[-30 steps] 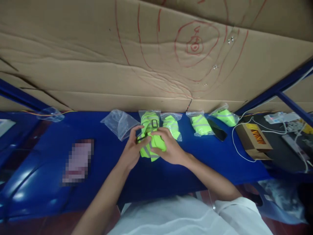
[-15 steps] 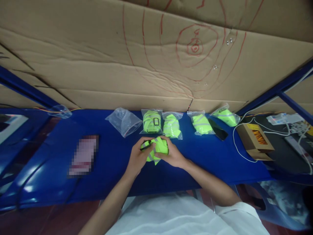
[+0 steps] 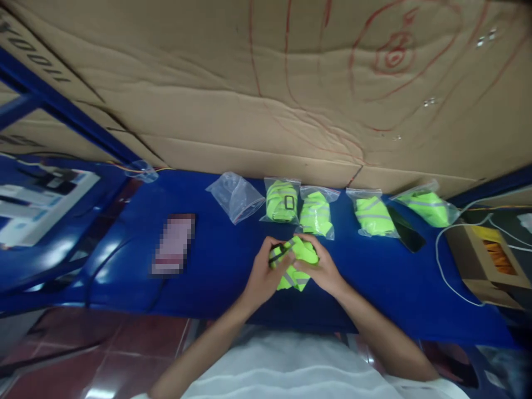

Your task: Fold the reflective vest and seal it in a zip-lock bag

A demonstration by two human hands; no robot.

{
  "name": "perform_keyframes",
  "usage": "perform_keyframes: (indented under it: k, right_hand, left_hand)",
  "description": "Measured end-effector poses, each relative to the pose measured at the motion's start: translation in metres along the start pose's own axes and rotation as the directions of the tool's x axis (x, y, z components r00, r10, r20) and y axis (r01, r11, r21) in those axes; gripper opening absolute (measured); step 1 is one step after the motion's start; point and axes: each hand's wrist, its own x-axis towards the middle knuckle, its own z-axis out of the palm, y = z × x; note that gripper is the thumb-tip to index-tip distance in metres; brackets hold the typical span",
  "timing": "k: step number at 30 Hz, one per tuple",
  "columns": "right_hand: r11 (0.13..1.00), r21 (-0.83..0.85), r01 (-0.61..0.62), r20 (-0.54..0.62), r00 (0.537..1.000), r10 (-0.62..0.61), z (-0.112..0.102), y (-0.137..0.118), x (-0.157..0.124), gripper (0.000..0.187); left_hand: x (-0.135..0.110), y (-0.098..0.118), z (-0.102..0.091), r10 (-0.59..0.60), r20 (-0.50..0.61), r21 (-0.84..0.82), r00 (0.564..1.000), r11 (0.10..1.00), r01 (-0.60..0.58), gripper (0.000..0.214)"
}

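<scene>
Both hands grip a folded neon-yellow reflective strap point(image 3: 306, 252) with grey bands and a black buckle, held over the front part of the blue table point(image 3: 224, 277). My left hand point(image 3: 264, 271) is closed on its left side, by the buckle. On the right side, my right hand point(image 3: 326, 269) is wrapped round the bundle, its thumb across the front. Just beyond them lie two clear zip bags with similar straps, a bagged strap with a buckle point(image 3: 281, 202) and another bagged strap point(image 3: 316, 213). An unfilled clear plastic bag point(image 3: 236, 197) is left of these.
Farther right are a third bagged strap point(image 3: 374, 213), a dark flat phone-like object point(image 3: 409, 233) and a fourth bagged strap point(image 3: 430, 206). A cardboard box point(image 3: 486, 260) stands by a white cable point(image 3: 443, 271). A blurred-out pink rectangle point(image 3: 174, 244) lies left. Cardboard point(image 3: 199, 122) walls the back.
The view has turned left, so everything sits farther right in the picture. Both hands still hold the strap bundle, with little change in their grip.
</scene>
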Motion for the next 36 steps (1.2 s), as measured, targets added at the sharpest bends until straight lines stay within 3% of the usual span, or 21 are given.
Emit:
perform_keyframes:
  k: [3,4,5,6,7,8,9,11,12,14,16,17,20,21,23,26,28,29,32,34,36]
  right_hand:
    - [0.994,0.02,-0.105,-0.073,0.992,0.106,-0.006,-0.001,0.003,0.057]
    - [0.989,0.036,-0.14,-0.114,0.983,0.143,-0.007,-0.001,0.004,0.058]
    - [0.985,0.046,-0.165,-0.157,0.973,0.171,-0.008,0.0,0.005,0.059]
    - [0.983,0.043,-0.179,-0.2,0.962,0.184,-0.009,0.0,0.006,0.06]
    - [0.983,0.024,-0.181,-0.234,0.955,0.182,-0.009,-0.001,0.006,0.061]
    - [0.985,-0.006,-0.173,-0.257,0.952,0.166,-0.01,-0.002,0.007,0.061]
    - [0.986,-0.044,-0.158,-0.27,0.952,0.141,-0.01,-0.004,0.007,0.061]
    - [0.987,-0.111,-0.117,-0.286,0.955,0.081,-0.01,-0.01,0.007,0.057]
    - [0.986,-0.139,-0.094,-0.301,0.952,0.049,-0.009,-0.014,0.006,0.056]
    - [0.983,-0.173,-0.06,-0.363,0.932,-0.007,-0.004,-0.021,0.005,0.053]
    - [0.988,-0.148,-0.05,-0.46,0.888,-0.023,0.004,-0.026,0.004,0.052]
    - [0.991,-0.125,-0.047,-0.508,0.861,-0.023,0.009,-0.028,0.004,0.052]
    - [0.991,-0.128,-0.031,-0.581,0.813,-0.05,0.021,-0.03,0.006,0.05]
    - [0.988,-0.153,-0.036,-0.568,0.821,-0.058,0.022,-0.03,0.006,0.049]
    - [0.977,-0.2,-0.07,-0.47,0.882,-0.033,0.017,-0.031,0.008,0.048]
    - [0.959,-0.268,-0.092,-0.161,0.986,0.05,-0.002,-0.035,0.014,0.046]
    - [0.953,-0.298,-0.051,0.044,0.997,0.067,-0.015,-0.037,0.02,0.045]
    - [0.953,-0.3,-0.035,0.092,0.994,0.066,-0.02,-0.038,0.024,0.044]
    - [0.955,-0.293,-0.049,0.06,0.996,0.069,-0.027,-0.035,0.034,0.044]
    - [0.957,-0.283,-0.068,0.007,0.997,0.073,-0.027,-0.031,0.037,0.046]
    - [0.959,-0.279,-0.059,-0.013,0.998,0.058,-0.026,-0.027,0.035,0.047]
  left_hand:
    - [0.006,0.013,-0.021,0.153,0.194,0.153,0.969,0.971,-0.184,0.042]
    - [0.015,0.017,-0.033,0.243,0.216,0.25,0.946,0.923,-0.294,0.048]
    - [0.028,0.02,-0.048,0.338,0.128,0.384,0.933,0.85,-0.361,0.048]
    - [0.042,0.022,-0.063,0.419,-0.019,0.569,0.908,0.751,-0.334,0.05]
    - [0.057,0.023,-0.077,0.485,-0.134,0.749,0.864,0.62,-0.232,0.056]
    - [0.07,0.023,-0.09,0.5,-0.166,0.866,0.85,0.487,-0.118,0.058]
    - [0.081,0.023,-0.1,0.473,-0.115,0.925,0.873,0.371,-0.079,0.045]
    - [0.091,0.023,-0.109,0.41,0.009,0.964,0.912,0.239,-0.118,0.024]
    - [0.088,0.024,-0.106,0.416,0.055,0.965,0.908,0.21,-0.155,0.024]
    - [0.071,0.026,-0.091,0.522,0.138,0.954,0.842,0.158,-0.254,0.024]
    - [0.046,0.028,-0.068,0.633,0.194,0.915,0.749,0.158,-0.37,0.019]
    - [0.034,0.028,-0.056,0.645,0.232,0.879,0.728,0.182,-0.441,0.018]
    - [0.015,0.027,-0.03,0.638,0.251,0.804,0.728,0.281,-0.523,0.018]
    - [0.014,0.025,-0.025,0.628,0.259,0.788,0.733,0.301,-0.537,0.018]
    - [0.019,0.021,-0.019,0.614,0.29,0.756,0.734,0.323,-0.569,0.018]
    - [0.03,0.015,-0.014,0.607,0.322,0.684,0.726,0.382,-0.622,0.016]
    - [0.033,0.014,-0.011,0.589,0.326,0.653,0.739,0.425,-0.627,0.015]
    - [0.034,0.014,-0.01,0.571,0.333,0.64,0.751,0.448,-0.625,0.016]
    - [0.032,0.019,-0.016,0.485,0.425,0.561,0.765,0.522,-0.643,0.016]
    - [0.033,0.025,-0.029,0.473,0.527,0.506,0.706,0.493,-0.708,0.02]
    - [0.036,0.03,-0.046,0.48,0.611,0.522,0.629,0.352,-0.777,0.038]
